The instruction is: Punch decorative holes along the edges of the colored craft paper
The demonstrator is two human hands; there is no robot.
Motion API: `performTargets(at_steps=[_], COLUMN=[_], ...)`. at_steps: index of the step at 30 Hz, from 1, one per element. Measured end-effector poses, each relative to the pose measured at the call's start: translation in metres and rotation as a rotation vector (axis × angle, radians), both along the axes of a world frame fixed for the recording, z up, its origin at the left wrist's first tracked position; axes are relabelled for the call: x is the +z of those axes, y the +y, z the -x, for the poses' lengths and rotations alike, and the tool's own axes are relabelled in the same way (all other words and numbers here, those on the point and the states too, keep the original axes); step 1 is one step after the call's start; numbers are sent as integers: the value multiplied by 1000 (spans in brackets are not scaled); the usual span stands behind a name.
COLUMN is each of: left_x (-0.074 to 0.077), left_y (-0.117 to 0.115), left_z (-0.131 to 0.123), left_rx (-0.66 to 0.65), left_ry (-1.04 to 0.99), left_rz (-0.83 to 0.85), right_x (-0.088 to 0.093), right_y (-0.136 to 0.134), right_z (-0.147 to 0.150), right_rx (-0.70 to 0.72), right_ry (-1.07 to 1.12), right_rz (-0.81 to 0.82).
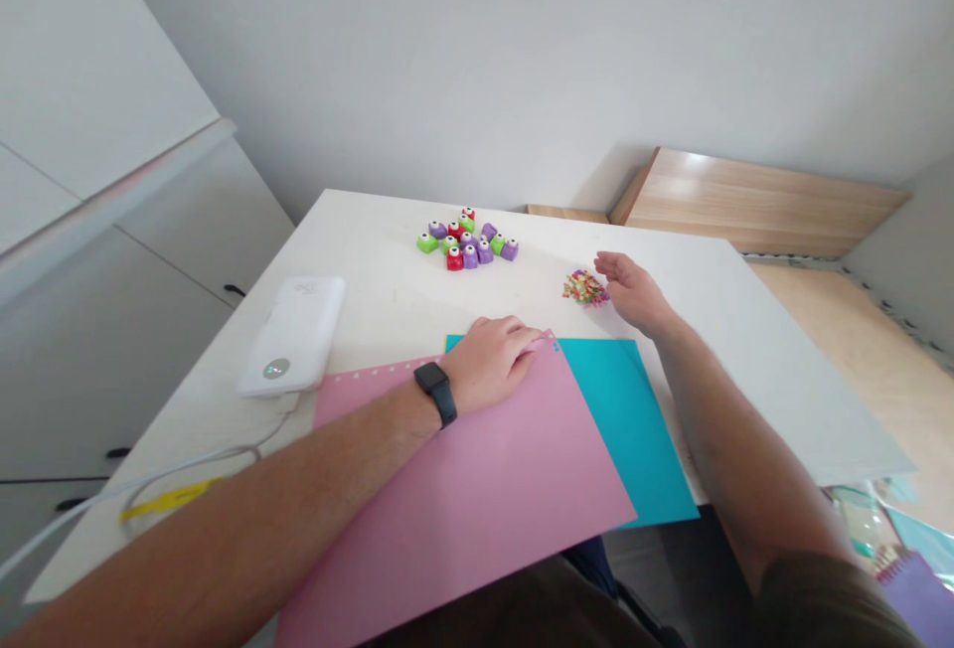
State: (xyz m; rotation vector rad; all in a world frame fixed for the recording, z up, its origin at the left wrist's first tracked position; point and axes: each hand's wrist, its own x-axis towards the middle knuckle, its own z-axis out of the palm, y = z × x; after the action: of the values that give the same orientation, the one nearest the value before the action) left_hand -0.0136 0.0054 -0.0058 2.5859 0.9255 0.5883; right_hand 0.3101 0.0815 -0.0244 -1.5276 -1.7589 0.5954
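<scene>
A sheet of pink paper [477, 489] lies over a sheet of blue paper [626, 419], with a row of small punched holes along its far edge. My left hand [488, 360], a black watch at its wrist, rests on the pink sheet with curled fingers closed on its far edge near the right corner. Blue shows through holes beside the fingertips. My right hand [630, 290] is held on edge, fingers stretched out, just right of a small heap of multicoloured paper bits [585, 288]. Nothing is seen in that hand.
Several red, green and purple craft punches [468, 241] stand in a group at the back of the white table [380, 231]. A white power bank [298, 335] with a cable [253, 447] lies at the left. Wooden furniture [745, 191] is beyond the right side.
</scene>
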Motion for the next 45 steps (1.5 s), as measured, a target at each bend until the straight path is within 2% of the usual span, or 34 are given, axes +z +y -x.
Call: performTargets(at_steps=[4,7,11,14,18,23,26,30,34,39,45], left_x=[0,-1,-3,-3,-3,-3,-3,-3,-4,-5,-5], left_y=[0,0,0,1,1,1,1,1,2,2,2], left_z=[0,0,1,1,0,0,1,0,0,0,0], left_rx=[-2,0,0,1,1,-1,-2,-5,-1,-1,-2], left_ry=[-9,-2,5,2,1,-2,1,-2,-8,-11,-16], left_rz=[3,2,0,0,-2,-3,-2,-3,-8,-14,-9], right_x=[8,18,27,25,25,38,42,35,30,40,38], right_y=[-5,-16,-29,-28,-24,-29,-33,-30,-27,-30,-28], right_z=[1,14,39,42,29,20,20,16,9,3,-1], right_rx=[-57,-41,202,261,170,56,80,185,103,2,31], right_ry=[-35,-98,-402,-528,-553,-462,-473,-568,-608,-564,-579], right_rz=[-22,-43,-160,-176,-167,-150,-146,-129,-118,-86,-35])
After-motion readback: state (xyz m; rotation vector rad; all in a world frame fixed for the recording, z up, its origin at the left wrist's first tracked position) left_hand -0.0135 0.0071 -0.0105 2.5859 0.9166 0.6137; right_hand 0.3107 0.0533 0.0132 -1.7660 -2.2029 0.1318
